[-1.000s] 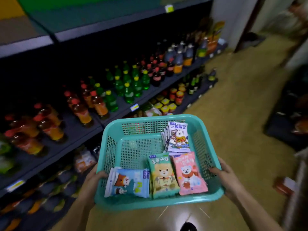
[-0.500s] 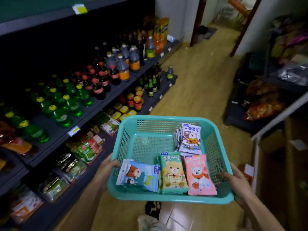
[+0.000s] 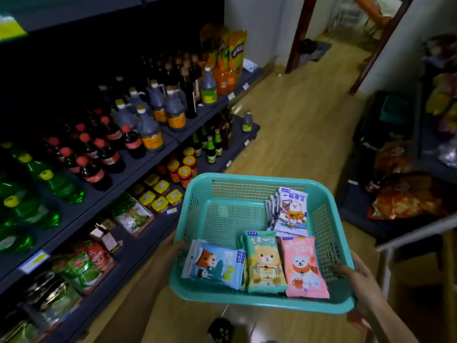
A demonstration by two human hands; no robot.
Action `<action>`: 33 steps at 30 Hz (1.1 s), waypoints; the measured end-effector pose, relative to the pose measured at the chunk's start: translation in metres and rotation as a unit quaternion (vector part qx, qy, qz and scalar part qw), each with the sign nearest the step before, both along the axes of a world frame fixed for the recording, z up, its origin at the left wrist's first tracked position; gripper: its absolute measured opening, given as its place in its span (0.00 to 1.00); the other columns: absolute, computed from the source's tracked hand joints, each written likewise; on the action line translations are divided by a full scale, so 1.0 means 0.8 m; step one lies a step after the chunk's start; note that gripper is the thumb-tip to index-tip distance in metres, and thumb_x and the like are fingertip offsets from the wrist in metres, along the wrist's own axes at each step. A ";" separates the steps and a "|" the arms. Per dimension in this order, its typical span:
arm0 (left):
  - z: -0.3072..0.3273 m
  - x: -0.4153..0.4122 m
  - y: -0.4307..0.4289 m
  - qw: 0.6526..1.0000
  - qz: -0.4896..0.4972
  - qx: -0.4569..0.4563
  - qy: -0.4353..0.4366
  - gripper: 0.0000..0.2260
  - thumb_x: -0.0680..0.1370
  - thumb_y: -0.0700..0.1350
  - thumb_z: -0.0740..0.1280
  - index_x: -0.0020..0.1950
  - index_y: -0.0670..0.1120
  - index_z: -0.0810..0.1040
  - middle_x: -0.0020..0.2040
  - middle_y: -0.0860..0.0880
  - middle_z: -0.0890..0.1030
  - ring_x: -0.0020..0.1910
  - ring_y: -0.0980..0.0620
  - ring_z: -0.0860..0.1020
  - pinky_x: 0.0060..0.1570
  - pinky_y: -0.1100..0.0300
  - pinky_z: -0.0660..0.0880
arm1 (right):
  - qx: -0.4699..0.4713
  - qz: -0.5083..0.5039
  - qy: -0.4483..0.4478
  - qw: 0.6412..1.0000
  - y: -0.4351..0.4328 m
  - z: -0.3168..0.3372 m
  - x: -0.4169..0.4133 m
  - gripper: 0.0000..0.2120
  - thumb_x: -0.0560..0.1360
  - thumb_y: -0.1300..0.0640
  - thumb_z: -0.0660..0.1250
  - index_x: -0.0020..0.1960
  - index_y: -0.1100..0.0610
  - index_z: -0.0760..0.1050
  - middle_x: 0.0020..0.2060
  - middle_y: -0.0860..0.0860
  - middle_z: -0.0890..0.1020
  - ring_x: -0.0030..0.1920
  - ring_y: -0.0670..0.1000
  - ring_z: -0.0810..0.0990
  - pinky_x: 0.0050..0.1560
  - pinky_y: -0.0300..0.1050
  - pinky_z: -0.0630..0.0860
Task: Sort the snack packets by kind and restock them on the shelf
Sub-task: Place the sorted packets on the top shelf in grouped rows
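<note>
Between a bottle shelf (image 3: 138, 167) at left and racks at right, bare wooden floor (image 3: 296, 120) runs ahead. Left hand (image 3: 170, 253) and right hand (image 3: 356, 278) grip the teal basket (image 3: 259, 179) by its sides. Four kinds lie inside: blue packet (image 3: 212, 264), green packet (image 3: 264, 261) and pink packet (image 3: 303, 266) along the near edge, and white packets (image 3: 290, 209), too overlapped to count, at the far right corner.

I was looking into a small shop: dark shelves (image 3: 133, 167) ran down the left, stocked with rows of bottles (image 3: 148, 129), jars (image 3: 184, 172) and bags (image 3: 84, 268), with price tags (image 3: 34, 259) set along their front edges.
</note>
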State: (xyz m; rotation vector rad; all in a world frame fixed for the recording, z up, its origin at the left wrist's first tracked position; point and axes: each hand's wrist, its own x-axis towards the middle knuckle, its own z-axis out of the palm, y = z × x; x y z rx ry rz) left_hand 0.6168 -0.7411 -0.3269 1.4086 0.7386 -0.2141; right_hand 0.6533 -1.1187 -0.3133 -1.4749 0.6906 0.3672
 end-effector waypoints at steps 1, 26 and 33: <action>-0.002 0.020 -0.003 1.000 0.017 -0.001 0.003 0.18 0.74 0.29 0.56 0.59 0.42 0.77 0.49 0.41 0.81 0.50 0.39 0.78 0.51 0.45 0.75 | -0.004 0.007 0.002 1.000 -0.004 -0.002 0.032 0.21 0.75 0.72 0.58 0.61 0.52 0.70 0.45 0.57 0.80 0.40 0.60 0.78 0.26 0.46 0.79; -0.282 0.252 -0.055 0.877 0.467 0.021 0.110 0.10 0.74 0.30 0.59 0.49 0.38 0.78 0.39 0.41 0.79 0.42 0.42 0.76 0.46 0.53 0.72 | -0.081 0.472 0.025 0.877 0.172 -0.296 0.619 0.25 0.71 0.77 0.59 0.64 0.62 0.71 0.54 0.61 0.79 0.55 0.61 0.77 0.57 0.59 0.74; -0.473 0.267 -0.033 0.872 0.478 0.032 0.102 0.13 0.74 0.28 0.57 0.46 0.43 0.77 0.33 0.49 0.82 0.34 0.45 0.77 0.33 0.58 0.75 | -0.066 0.486 0.013 0.871 0.223 -0.516 0.645 0.23 0.71 0.75 0.61 0.63 0.58 0.72 0.54 0.57 0.78 0.54 0.59 0.77 0.53 0.54 0.75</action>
